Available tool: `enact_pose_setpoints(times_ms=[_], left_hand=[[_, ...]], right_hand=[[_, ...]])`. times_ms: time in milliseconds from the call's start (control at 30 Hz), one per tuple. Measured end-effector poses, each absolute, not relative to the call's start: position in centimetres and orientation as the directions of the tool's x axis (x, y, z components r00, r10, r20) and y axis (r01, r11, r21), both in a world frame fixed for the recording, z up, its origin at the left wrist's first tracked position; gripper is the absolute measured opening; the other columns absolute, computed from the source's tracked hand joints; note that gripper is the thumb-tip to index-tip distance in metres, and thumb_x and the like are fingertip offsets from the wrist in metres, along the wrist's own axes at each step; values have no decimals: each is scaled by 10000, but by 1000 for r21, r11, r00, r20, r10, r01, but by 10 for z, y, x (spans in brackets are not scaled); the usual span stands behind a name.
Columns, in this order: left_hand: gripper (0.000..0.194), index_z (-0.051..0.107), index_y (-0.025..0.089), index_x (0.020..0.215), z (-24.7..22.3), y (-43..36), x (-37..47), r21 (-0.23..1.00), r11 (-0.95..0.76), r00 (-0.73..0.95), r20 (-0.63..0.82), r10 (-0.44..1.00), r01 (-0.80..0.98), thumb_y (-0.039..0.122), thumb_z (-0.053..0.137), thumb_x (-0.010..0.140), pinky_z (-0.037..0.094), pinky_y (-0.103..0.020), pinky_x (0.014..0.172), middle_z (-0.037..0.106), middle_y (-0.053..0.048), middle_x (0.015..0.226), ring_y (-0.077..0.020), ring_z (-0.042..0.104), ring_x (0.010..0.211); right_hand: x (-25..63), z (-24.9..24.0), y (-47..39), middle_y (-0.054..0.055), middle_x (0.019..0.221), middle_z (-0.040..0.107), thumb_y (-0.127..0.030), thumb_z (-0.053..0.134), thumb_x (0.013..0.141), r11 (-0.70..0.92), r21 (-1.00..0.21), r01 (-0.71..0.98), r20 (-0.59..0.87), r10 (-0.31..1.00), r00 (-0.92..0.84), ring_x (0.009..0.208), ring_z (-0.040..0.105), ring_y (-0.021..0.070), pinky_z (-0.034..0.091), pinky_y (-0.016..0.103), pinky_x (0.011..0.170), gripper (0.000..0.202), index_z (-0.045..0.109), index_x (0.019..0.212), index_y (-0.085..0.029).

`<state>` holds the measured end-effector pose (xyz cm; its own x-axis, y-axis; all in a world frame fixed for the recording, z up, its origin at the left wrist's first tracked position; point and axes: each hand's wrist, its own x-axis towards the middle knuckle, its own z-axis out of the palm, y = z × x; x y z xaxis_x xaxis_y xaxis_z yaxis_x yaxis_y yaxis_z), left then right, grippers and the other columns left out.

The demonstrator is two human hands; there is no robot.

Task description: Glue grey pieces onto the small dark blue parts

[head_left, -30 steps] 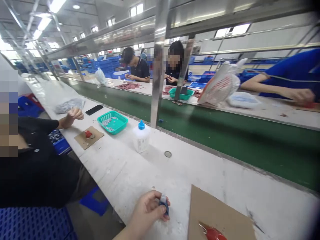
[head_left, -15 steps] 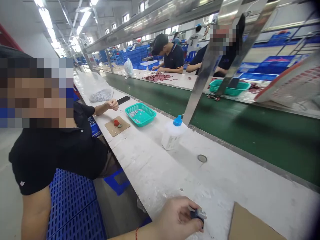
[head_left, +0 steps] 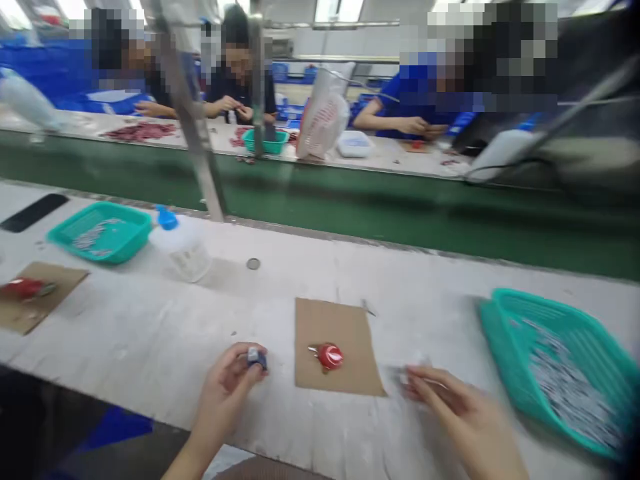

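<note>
The person's left hand (head_left: 227, 383) is clamped, thumb against fingers, on a small dark-blue object (head_left: 257, 360) above the white tabletop (head_left: 280, 300) — its upper part pale grey, its finer shape blurred. Between the hands, on a brown cardboard square (head_left: 343, 323), lies a rounded, glossy red piece (head_left: 331, 357) — a silvery bit jutting leftward. Blur hides whether the right hand (head_left: 457, 407) grips anything.

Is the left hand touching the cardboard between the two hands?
Apart: the head view shows white tabletop between the left hand and the cardboard.
</note>
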<state>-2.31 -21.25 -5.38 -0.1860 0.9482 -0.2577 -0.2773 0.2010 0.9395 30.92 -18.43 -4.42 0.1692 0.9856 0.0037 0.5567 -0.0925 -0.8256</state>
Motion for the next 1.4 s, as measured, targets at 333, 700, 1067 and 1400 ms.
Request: enact_pose_setpoints(times_ms=[333, 700, 1067, 1400], left_hand=[[283, 708, 169, 913, -32, -217, 19, 932, 256, -99, -289, 952, -255, 392, 758, 746, 593, -260, 732, 683, -58, 960, -175, 655, 801], [271, 718, 170, 941, -47, -216, 15, 917, 318, 37, -318, 947, -241, 375, 745, 767, 607, -310, 759, 685, -79, 993, -203, 661, 839], [212, 732, 181, 917, -44, -216, 24, 900, 281, -16, -304, 953, -332, 331, 752, 769, 596, -261, 730, 686, -54, 988, -159, 675, 768], [183, 727, 184, 945, -51, -213, 15, 908, 271, 62, -265, 962, -320, 291, 723, 798, 596, -262, 742, 738, -71, 971, -171, 703, 780]], right_hand=[[288, -47, -199, 107, 943, 682, -356, 530, 893, -82, -791, 606, 62, 975, 213, 839, 659, 226, 568, 340, 680, 256, 715, 910, -179], [299, -37, -196, 82, 995, 677, -217, 437, 951, 182, -577, 796, 98, 983, -154, 924, 661, 232, 538, 384, 808, 241, 676, 982, -222], [245, -2, -172, 51, 914, 685, -252, 579, 917, 206, -746, 633, 73, 971, -230, 834, 643, 187, 536, 309, 722, 122, 697, 935, -229], [214, 3, -155, 52, 903, 674, -187, 513, 950, 326, -678, 659, 41, 912, -408, 841, 650, 173, 531, 306, 749, 197, 697, 891, -221]])
